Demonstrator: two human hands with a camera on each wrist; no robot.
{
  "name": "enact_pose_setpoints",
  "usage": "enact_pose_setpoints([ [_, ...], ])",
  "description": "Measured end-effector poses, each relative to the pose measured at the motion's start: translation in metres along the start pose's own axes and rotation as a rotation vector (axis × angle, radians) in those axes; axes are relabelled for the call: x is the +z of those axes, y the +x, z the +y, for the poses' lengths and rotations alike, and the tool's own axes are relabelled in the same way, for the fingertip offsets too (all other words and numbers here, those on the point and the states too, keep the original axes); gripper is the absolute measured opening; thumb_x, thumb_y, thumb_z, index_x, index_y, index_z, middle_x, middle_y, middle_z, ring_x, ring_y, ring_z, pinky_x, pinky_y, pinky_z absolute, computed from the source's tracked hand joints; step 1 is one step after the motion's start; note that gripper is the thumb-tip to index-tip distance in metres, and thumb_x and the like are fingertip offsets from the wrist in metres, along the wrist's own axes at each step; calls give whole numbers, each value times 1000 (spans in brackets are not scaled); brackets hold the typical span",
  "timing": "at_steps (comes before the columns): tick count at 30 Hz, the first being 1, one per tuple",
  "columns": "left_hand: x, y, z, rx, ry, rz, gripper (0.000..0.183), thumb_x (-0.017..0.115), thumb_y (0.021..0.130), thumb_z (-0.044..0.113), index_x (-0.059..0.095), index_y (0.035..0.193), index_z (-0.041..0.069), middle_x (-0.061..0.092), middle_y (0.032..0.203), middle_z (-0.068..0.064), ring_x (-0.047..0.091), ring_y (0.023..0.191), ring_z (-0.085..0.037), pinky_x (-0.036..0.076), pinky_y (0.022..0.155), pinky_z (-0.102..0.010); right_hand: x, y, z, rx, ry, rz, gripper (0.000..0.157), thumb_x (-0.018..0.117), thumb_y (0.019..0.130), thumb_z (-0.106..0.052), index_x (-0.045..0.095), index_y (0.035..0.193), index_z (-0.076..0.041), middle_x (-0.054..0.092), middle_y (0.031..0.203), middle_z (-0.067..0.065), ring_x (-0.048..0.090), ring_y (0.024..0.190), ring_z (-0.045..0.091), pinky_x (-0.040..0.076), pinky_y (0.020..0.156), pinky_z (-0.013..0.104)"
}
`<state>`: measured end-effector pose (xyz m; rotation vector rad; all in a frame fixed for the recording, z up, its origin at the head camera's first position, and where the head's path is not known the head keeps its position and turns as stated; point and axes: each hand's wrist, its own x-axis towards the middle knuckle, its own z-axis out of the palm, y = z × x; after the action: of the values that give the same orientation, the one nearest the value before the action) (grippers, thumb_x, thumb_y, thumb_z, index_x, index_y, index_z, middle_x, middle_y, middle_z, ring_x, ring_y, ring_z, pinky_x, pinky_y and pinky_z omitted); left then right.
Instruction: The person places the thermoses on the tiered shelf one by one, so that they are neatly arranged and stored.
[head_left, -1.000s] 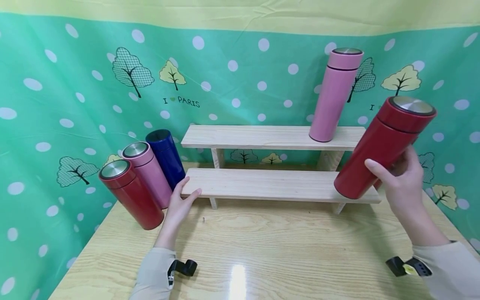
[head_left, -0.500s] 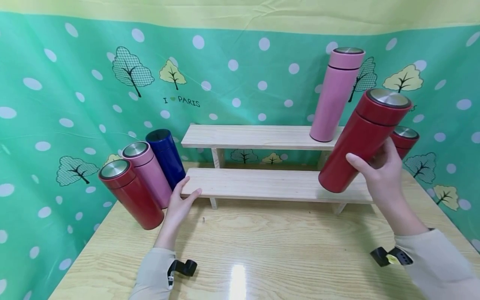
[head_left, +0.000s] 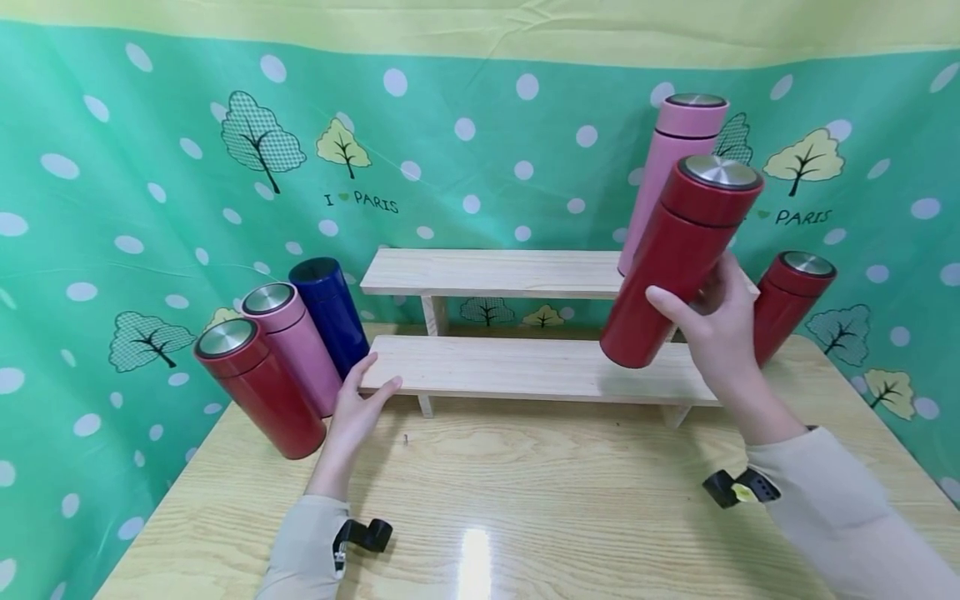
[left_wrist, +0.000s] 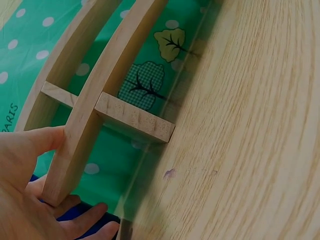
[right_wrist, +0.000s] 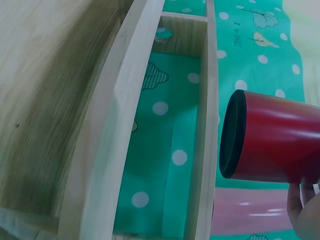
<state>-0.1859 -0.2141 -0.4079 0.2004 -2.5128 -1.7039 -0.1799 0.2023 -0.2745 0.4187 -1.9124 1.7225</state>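
Observation:
My right hand (head_left: 716, 333) grips a red thermos (head_left: 675, 250) with a silver lid top. It is held in the air, tilted, in front of the right part of the two-tier wooden shelf (head_left: 495, 367). The right wrist view shows the dark base of this red thermos (right_wrist: 280, 135). On the shelf's lower board, my left hand (head_left: 356, 412) holds the left end, thumb on the front edge and fingers around the corner, as the left wrist view shows. Partly hidden behind the held thermos, a pink thermos (head_left: 678, 142) stands on the upper board's right end.
Left of the shelf stand a red thermos (head_left: 262, 387), a pink thermos (head_left: 296, 350) and a dark blue thermos (head_left: 330, 312). Another red thermos (head_left: 791, 300) is on the table (head_left: 540, 483) to the right. A green patterned cloth (head_left: 480, 167) hangs behind.
My right hand has carried the red thermos leftward and slightly up, uncovering the red thermos at the right. The left hand stays on the shelf's end.

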Motion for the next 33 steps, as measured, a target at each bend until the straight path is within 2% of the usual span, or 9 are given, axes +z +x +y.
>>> enact_pose_setpoints([
  [11,-1,2,-3,11,2,0,70,68,96,28,34,154,10,25,160,-17,16,149,-31,17,119,-49,28,22,2,22,116,-2,58,74,86,-10,47,138,-14,55,130,9,53,116,23,52,85,23],
  [18,-2,1,0,11,6,-14,70,68,95,28,34,154,9,25,160,-18,16,148,-32,17,118,-50,41,34,4,4,98,-11,62,76,84,-13,47,140,-16,55,131,8,52,118,24,52,88,26],
  [24,-2,-1,2,9,8,-26,72,69,95,29,33,154,8,24,160,-18,16,148,-32,17,118,-51,50,43,3,22,83,-21,68,78,84,-15,44,143,-18,54,135,6,51,121,24,52,91,30],
  [29,-2,0,2,4,-8,-12,71,69,95,27,34,154,8,25,160,-18,15,149,-31,16,119,-50,58,55,1,28,94,-27,69,78,85,-19,43,144,-19,54,136,5,50,122,24,51,95,37],
  [33,-2,0,2,-1,-7,-8,70,69,95,27,35,154,9,25,160,-17,15,149,-31,16,119,-50,63,64,0,28,49,-25,70,79,85,-20,42,144,-20,54,135,4,51,122,22,51,95,38],
])
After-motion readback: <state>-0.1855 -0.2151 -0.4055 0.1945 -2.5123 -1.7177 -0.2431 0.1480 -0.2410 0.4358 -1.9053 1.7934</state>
